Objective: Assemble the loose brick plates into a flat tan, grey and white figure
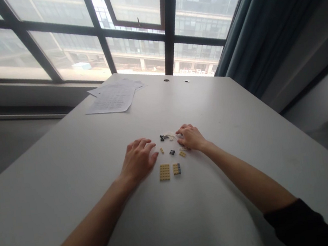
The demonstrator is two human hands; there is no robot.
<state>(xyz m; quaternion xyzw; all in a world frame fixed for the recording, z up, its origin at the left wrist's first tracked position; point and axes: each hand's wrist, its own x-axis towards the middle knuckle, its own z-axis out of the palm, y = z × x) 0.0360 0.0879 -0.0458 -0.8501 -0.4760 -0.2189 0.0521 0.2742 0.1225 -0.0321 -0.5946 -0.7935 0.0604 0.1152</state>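
Observation:
My left hand (140, 157) rests on the table, fingers apart and holding nothing, left of a small yellow brick (161, 150). Over the right side of the loose pieces is my right hand (191, 137), its fingers spread beside some white pieces (171, 135); what lies under the fingertips is partly hidden. Several black pieces (162, 138) sit left of the white ones. A dark brick (172, 152) lies between my hands, with a yellow brick (182, 153) just below my right hand. Nearer to me are a tan studded plate (164, 172) and a smaller tan and grey-blue block (176, 169).
Printed sheets of paper (112, 98) lie at the far left of the white table (198, 110). Two round cable holes, one a dark hole (166, 80), are near its far edge. Beyond are large windows, with a dark blue curtain (242, 28) at the right.

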